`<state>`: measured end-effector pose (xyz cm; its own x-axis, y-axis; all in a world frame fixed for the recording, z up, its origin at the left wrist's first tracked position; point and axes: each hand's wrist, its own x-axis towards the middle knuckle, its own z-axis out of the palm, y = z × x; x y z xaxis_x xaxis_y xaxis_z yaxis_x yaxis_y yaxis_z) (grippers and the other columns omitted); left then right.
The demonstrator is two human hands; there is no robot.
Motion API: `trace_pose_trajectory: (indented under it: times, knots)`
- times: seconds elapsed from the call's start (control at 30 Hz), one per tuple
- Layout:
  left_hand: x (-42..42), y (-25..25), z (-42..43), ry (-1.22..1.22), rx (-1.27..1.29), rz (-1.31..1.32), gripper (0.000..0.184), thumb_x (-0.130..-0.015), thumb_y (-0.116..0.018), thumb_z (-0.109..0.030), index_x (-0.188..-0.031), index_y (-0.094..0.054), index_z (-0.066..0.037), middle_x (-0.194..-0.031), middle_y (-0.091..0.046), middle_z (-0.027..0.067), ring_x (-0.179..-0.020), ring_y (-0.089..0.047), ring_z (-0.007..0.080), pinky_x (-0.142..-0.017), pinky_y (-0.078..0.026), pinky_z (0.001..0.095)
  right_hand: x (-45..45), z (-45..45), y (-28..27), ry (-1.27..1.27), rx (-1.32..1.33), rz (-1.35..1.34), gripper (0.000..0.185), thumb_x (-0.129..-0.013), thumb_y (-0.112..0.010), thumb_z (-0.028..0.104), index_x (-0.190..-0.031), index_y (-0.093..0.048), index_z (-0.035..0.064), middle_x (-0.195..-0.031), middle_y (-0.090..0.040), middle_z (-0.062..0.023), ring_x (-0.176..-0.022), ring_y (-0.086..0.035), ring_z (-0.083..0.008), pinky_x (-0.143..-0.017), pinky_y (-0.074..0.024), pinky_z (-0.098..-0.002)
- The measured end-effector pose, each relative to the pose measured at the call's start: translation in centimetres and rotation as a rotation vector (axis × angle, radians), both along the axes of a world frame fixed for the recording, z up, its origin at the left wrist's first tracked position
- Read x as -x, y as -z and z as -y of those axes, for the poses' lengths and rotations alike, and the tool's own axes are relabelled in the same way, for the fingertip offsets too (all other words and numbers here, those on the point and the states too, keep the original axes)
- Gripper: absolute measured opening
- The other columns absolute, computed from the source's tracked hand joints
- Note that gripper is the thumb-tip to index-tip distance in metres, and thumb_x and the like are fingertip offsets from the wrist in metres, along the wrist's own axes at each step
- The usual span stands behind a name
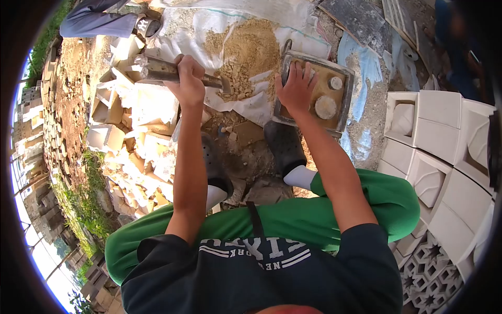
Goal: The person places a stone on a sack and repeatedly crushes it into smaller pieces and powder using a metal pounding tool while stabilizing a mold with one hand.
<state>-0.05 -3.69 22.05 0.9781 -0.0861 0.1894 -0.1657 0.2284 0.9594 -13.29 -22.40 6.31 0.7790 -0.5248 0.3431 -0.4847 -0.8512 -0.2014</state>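
Observation:
My left hand [188, 78] is closed around a long, dusty hand tool [159, 70]. The tool has a broad dark slab at its left end and a narrow flat end at its right; its exact kind is unclear. To the right, my right hand [297, 86] lies with fingers spread on the left part of a dark-rimmed box mould [342, 102]. Tan material fills the mould, and two round pale pieces [325, 107] sit in it. A loop handle stands at its far left corner. Between my hands lies a heap of sandy, crumbly material [248, 49] on a white sheet [206, 26].
Pale moulded blocks [439, 112] are stacked at right, with star-patterned openwork blocks [431, 275] below. Broken pale pieces [141, 152] pile up at left. My dark clogs [285, 146] are close to the mould. Another person's leg [97, 23] shows at upper left.

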Motion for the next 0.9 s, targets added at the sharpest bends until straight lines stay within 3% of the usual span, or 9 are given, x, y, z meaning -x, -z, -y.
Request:
trace_pose_trajectory:
  times: [0.07,0.1,0.23,0.37,0.4,0.57,0.67,0.77,0.9]
  knots:
    - [0.4,-2.4,0.0,0.01,0.113,0.022,0.033,-0.082,-0.046,-0.001,-0.054,-0.028,-0.007,-0.051,-0.035,0.0009,-0.044,-0.028,0.0085,-0.041,-0.023,0.0271,-0.1,0.2,0.0,-0.018,0.047,0.033,0.06,-0.085,-0.053,0.044,-0.125,-0.05,-0.0006,-0.129,-0.049,-0.0142,-0.133,-0.031,-0.0345,-0.107,-0.0159,-0.0602]
    - [0.3,-2.5,-0.5,0.077,0.027,0.013,0.025,-0.083,-0.045,-0.014,-0.061,-0.035,-0.007,-0.053,-0.035,-0.0003,-0.046,-0.033,0.0093,-0.044,-0.025,0.0258,-0.1,0.1,0.0,-0.015,0.048,0.035,0.06,-0.085,-0.053,0.044,-0.125,-0.05,-0.0006,-0.129,-0.049,-0.0142,-0.133,-0.031,-0.0345,-0.107,-0.0159,-0.0602]
    - [0.8,5.7,0.3,0.016,-0.048,0.022,0.021,-0.084,-0.045,-0.009,-0.065,-0.037,-0.007,-0.053,-0.034,-0.0012,-0.047,-0.032,0.008,-0.044,-0.025,0.0251,-0.3,0.6,-0.5,-0.014,0.038,0.028,0.059,-0.084,-0.054,0.043,-0.124,-0.051,-0.0003,-0.128,-0.05,-0.0137,-0.132,-0.031,-0.0345,-0.107,-0.0168,-0.0605]
    - [-0.7,4.0,-0.5,0.092,0.055,-0.105,0.022,-0.084,-0.048,-0.009,-0.065,-0.037,-0.008,-0.055,-0.037,-0.0004,-0.048,-0.033,0.0081,-0.045,-0.026,0.0252,-0.1,0.2,-0.7,0.01,0.016,-0.029,0.058,-0.086,-0.053,0.045,-0.127,-0.049,0.0025,-0.131,-0.049,-0.0117,-0.134,-0.03,-0.0332,-0.108,-0.0156,-0.0593]
    - [-0.1,2.0,0.0,0.017,0.065,-0.093,0.031,-0.084,-0.046,-0.006,-0.057,-0.03,-0.009,-0.052,-0.031,-0.0029,-0.047,-0.027,0.0063,-0.044,-0.02,0.0251,-1.1,1.1,-0.9,0.016,0.028,-0.018,0.058,-0.086,-0.053,0.045,-0.127,-0.049,0.0025,-0.131,-0.049,-0.0117,-0.134,-0.03,-0.0332,-0.108,-0.0156,-0.0593]
    - [0.4,-2.1,-0.9,0.29,0.07,-0.023,0.03,-0.085,-0.049,-0.007,-0.058,-0.035,-0.008,-0.052,-0.033,-0.0023,-0.048,-0.03,0.0062,-0.043,-0.023,0.0257,-0.1,0.0,-0.3,-0.003,0.022,0.01,0.059,-0.084,-0.053,0.044,-0.123,-0.051,0.0001,-0.128,-0.05,-0.0127,-0.134,-0.03,-0.0332,-0.108,-0.0158,-0.059]
    - [-0.6,5.9,0.0,0.176,-0.002,-0.044,0.029,-0.085,-0.05,-0.008,-0.059,-0.039,-0.006,-0.052,-0.036,-0.0016,-0.047,-0.032,0.0064,-0.043,-0.025,0.0262,-0.7,0.4,-0.6,0.003,0.014,0.0,0.059,-0.084,-0.053,0.044,-0.124,-0.051,0.0002,-0.129,-0.049,-0.0126,-0.134,-0.029,-0.0331,-0.109,-0.0154,-0.0589]
    - [-2.2,5.4,0.9,0.168,-0.13,0.002,0.027,-0.084,-0.046,-0.006,-0.06,-0.035,-0.008,-0.053,-0.032,-0.0022,-0.046,-0.028,0.0072,-0.042,-0.024,0.0256,-0.6,0.4,-0.5,0.012,0.015,0.002,0.06,-0.084,-0.053,0.044,-0.125,-0.05,0.0,-0.131,-0.048,-0.0122,-0.134,-0.029,-0.0331,-0.109,-0.0151,-0.0588]
    - [-0.8,-0.7,0.8,0.087,-0.026,0.039,0.027,-0.083,-0.047,-0.006,-0.059,-0.036,-0.007,-0.053,-0.036,-0.0005,-0.045,-0.03,0.0072,-0.041,-0.024,0.0251,-0.3,0.1,-0.2,-0.002,-0.002,-0.021,0.06,-0.084,-0.053,0.043,-0.126,-0.049,-0.0002,-0.133,-0.047,-0.0121,-0.134,-0.029,-0.0332,-0.11,-0.0143,-0.0581]
